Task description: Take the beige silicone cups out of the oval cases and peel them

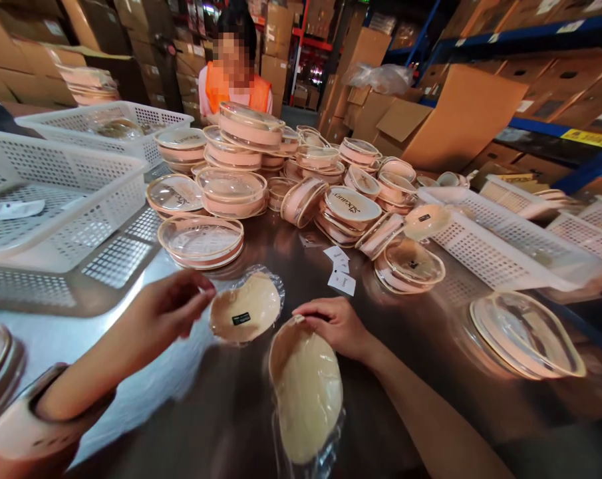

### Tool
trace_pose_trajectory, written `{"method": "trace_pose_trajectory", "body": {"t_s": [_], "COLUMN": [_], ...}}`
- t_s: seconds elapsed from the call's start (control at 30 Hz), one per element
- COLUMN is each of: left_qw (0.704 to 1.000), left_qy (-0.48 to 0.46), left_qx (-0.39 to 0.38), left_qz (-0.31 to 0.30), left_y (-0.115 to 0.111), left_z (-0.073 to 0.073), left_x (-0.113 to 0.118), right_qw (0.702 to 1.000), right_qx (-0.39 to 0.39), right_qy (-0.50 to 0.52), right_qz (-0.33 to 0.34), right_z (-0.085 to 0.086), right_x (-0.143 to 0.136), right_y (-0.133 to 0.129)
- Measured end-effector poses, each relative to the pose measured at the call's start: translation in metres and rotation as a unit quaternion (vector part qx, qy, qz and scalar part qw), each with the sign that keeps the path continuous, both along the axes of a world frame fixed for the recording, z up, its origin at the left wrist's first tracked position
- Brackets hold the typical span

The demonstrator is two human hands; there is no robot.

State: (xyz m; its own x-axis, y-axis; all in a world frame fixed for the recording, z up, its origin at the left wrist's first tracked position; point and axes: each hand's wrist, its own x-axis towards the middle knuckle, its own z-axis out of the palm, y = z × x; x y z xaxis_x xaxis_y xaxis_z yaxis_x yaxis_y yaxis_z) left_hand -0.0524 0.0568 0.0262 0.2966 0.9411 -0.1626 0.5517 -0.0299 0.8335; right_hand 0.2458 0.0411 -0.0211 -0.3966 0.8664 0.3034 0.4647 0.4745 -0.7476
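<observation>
Two beige, kidney-shaped bra cups in clear plastic film are in front of me. My right hand pinches the upper edge of the nearer bra cup, which hangs tilted with loose film below it. The other bra cup, with a small black label, lies to its left. Beside that cup's left edge is my left hand, its fingers loosely bent and apart, with nothing visible in them. Small white printed cards lie on the dark metal table beyond my right hand.
Many pink oval cases with clear lids are piled across the table. White perforated baskets stand left and right. Another case sits at the right. A person in an orange vest is behind the pile.
</observation>
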Motion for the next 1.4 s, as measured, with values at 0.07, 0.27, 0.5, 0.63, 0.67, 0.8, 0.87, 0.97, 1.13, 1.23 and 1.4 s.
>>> {"method": "trace_pose_trajectory", "body": {"t_s": [0.07, 0.27, 0.5, 0.63, 0.67, 0.8, 0.87, 0.97, 1.13, 1.23, 1.4], "left_qw": [0.984, 0.994, 0.925, 0.851, 0.838, 0.839, 0.864, 0.898, 0.926, 0.941, 0.97], "left_qy": [0.052, 0.06, 0.273, 0.212, 0.216, 0.223, 0.189, 0.148, 0.155, 0.124, 0.027], "left_qx": [0.148, 0.021, 0.225, 0.418, 0.438, 0.42, 0.385, 0.352, 0.31, 0.277, 0.203], "left_qz": [0.085, -0.087, -0.139, -0.235, -0.245, -0.266, -0.265, -0.22, -0.153, -0.152, -0.128], "left_y": [0.015, 0.022, -0.016, -0.019, -0.018, -0.013, -0.015, -0.02, -0.028, -0.029, -0.028], "left_z": [-0.006, -0.036, -0.029, -0.039, -0.045, -0.063, -0.065, -0.063, -0.064, -0.063, -0.062], "left_x": [-0.005, 0.009, 0.027, 0.039, 0.042, 0.051, 0.054, 0.057, 0.058, 0.057, 0.06], "right_qw": [0.994, 0.982, 0.989, 0.988, 0.988, 0.99, 0.99, 0.985, 0.975, 0.973, 0.971], "right_qx": [-0.029, -0.054, -0.012, 0.025, 0.027, 0.039, 0.06, 0.108, 0.166, 0.172, 0.188], "right_qy": [-0.034, -0.089, -0.131, -0.14, -0.14, -0.132, -0.124, -0.124, -0.137, -0.13, -0.12], "right_qz": [0.102, 0.157, 0.063, 0.059, 0.052, 0.024, 0.031, 0.047, 0.059, 0.079, 0.084], "right_z": [-0.004, -0.011, -0.01, -0.012, -0.013, -0.013, -0.014, -0.015, -0.01, -0.006, -0.009], "right_x": [-0.003, -0.011, -0.011, -0.012, -0.013, -0.018, -0.02, -0.021, -0.023, -0.025, -0.026], "right_y": [-0.002, -0.007, -0.002, -0.005, -0.006, -0.013, -0.015, -0.015, -0.018, -0.022, -0.025]}}
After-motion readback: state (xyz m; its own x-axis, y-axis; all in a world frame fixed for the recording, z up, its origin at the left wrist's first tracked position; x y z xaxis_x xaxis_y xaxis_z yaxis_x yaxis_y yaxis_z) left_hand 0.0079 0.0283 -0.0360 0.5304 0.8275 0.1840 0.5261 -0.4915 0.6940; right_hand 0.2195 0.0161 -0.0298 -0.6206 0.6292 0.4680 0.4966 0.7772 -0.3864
